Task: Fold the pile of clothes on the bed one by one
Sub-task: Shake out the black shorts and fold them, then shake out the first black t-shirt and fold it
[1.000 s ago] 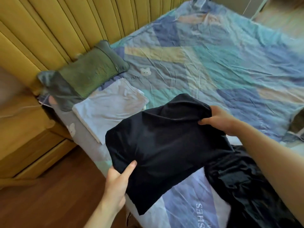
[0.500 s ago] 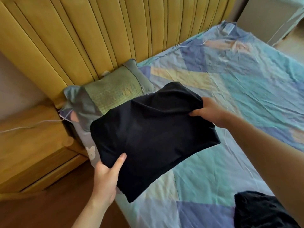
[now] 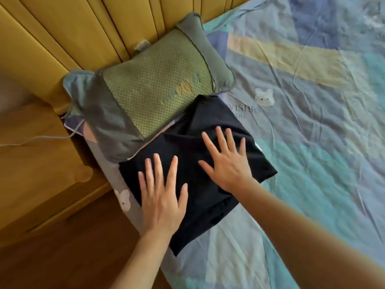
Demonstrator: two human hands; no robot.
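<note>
Lowered from mid-air since a second ago, one folded black garment (image 3: pixel 193 155) is now lying on the bed (image 3: pixel 312 132) beside one green pillow (image 3: pixel 154 84), its far corner touching the pillow's edge. Both hands are pressing flat on it with fingers spread and straight, grasping nothing: the left hand (image 3: pixel 161 192) near the bed's edge, the right hand (image 3: pixel 227 161) further in. One white cable (image 3: pixel 37 139) is trailing over the wooden nightstand (image 3: pixel 37 174).

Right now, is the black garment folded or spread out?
Folded: the black garment lies as a compact layered rectangle on the bed sheet, both hands flat on it.
</note>
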